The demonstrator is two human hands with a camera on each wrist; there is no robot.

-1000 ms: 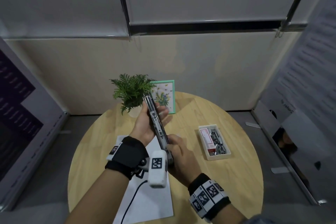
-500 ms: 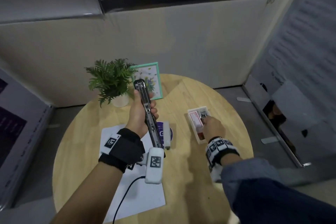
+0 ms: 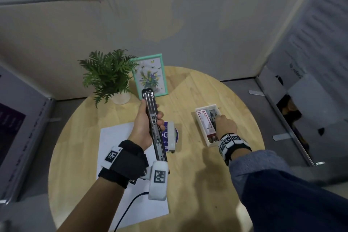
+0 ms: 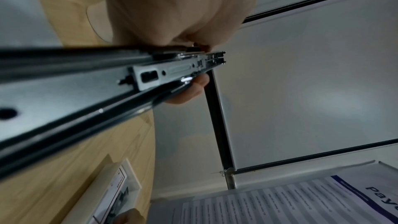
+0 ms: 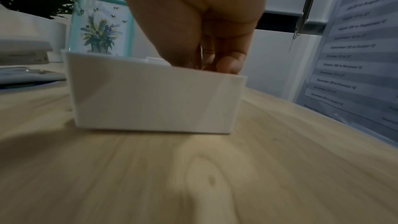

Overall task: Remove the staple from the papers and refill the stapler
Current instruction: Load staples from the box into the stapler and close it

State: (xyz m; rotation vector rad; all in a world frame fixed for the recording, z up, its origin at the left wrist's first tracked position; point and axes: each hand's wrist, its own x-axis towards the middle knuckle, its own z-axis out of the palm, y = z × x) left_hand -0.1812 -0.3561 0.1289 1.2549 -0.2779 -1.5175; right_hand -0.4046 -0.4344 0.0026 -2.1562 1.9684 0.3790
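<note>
My left hand (image 3: pixel 143 128) grips a long black stapler (image 3: pixel 153 124) and holds it up above the table, swung open so its metal staple channel (image 4: pixel 168 72) faces me. My right hand (image 3: pixel 225 124) reaches into a white tray (image 3: pixel 211 144) at the right. The tray holds a red-and-white staple box (image 3: pixel 204 120) and loose grey staple strips. In the right wrist view the fingers (image 5: pixel 228 60) point down behind the tray wall (image 5: pixel 155 100), so their tips are hidden. White papers (image 3: pixel 113 137) lie under my left forearm.
A white oblong tool (image 3: pixel 171 135) lies on a purple round pad beside the papers. A potted fern (image 3: pixel 109 75) and a mint picture frame (image 3: pixel 150 75) stand at the back of the round wooden table (image 3: pixel 197 184). Panels and posters surround the table.
My right hand let go of the stapler's near end and moved right into the white tray. The left hand keeps holding the open stapler up.
</note>
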